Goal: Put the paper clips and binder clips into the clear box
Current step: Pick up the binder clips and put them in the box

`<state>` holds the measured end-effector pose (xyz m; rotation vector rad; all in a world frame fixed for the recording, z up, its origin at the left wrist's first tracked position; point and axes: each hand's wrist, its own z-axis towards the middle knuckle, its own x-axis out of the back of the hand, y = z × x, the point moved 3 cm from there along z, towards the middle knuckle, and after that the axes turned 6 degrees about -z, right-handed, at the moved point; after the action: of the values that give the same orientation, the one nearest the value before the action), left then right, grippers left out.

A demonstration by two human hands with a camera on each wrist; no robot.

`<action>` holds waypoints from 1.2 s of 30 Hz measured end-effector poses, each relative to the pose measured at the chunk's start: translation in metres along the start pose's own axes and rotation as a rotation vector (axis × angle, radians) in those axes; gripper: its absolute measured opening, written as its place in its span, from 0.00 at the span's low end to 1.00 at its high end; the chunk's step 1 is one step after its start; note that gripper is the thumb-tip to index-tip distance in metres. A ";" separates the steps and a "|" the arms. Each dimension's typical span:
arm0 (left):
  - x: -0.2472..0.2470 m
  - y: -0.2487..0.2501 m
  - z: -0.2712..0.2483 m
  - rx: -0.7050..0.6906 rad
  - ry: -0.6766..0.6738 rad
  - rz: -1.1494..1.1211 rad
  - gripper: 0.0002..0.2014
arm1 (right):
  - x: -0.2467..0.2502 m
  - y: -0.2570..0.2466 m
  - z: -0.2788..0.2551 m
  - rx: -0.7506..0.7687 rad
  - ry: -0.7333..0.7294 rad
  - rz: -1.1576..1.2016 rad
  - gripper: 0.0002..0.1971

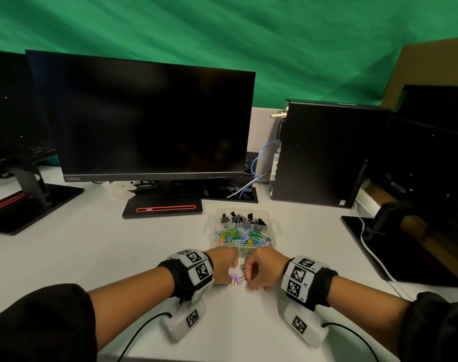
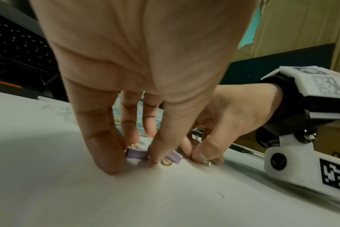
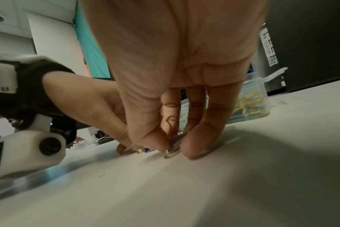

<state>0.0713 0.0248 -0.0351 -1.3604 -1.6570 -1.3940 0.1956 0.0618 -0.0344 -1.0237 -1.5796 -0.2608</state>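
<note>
- A white table (image 1: 97,246) stands before a green backdrop, dark monitors along its far edge.
- The clear box (image 1: 274,226), mid-table, already holds black binder clips at the back and coloured paper clips in front.
- Near the front edge, lilac binder clips (image 2: 136,154) remain loose.
- The left hand (image 2: 138,76) pinches one; the right hand (image 3: 177,69) pinches a wire clip (image 3: 172,152).
- Judged nearly done.

Clear box (image 1: 274,226) on desk (image 1: 92,257), before monitor (image 1: 144,121), behind both hands
</note>
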 end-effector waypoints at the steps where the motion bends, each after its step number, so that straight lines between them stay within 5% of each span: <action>1: 0.000 0.000 0.000 0.021 -0.012 -0.019 0.21 | 0.000 0.002 -0.001 -0.011 -0.006 0.003 0.08; 8: -0.007 0.005 -0.004 0.053 -0.045 -0.051 0.24 | 0.010 0.014 -0.007 -0.058 0.021 -0.041 0.13; 12: -0.009 0.007 -0.006 -0.037 -0.005 -0.027 0.09 | 0.025 0.016 -0.008 -0.085 0.038 -0.096 0.05; 14: -0.008 0.006 -0.006 -0.055 -0.001 -0.026 0.10 | 0.037 0.014 -0.007 -0.093 0.063 -0.082 0.03; 22: -0.006 0.000 0.002 0.021 -0.064 -0.066 0.09 | 0.099 0.013 0.027 -0.194 0.448 0.058 0.05; 26: -0.005 0.000 0.003 0.035 -0.050 -0.060 0.12 | 0.110 0.026 0.049 -0.257 0.525 0.108 0.05; 32: -0.007 -0.008 0.002 0.027 0.046 -0.076 0.18 | 0.091 0.022 0.049 -0.133 0.428 -0.022 0.05; 36: -0.004 -0.009 -0.001 0.004 0.017 -0.064 0.10 | 0.061 0.011 0.023 0.059 0.141 -0.235 0.06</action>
<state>0.0637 0.0233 -0.0418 -1.3003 -1.7047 -1.4343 0.1918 0.1121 0.0088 -0.7574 -1.5692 -0.4356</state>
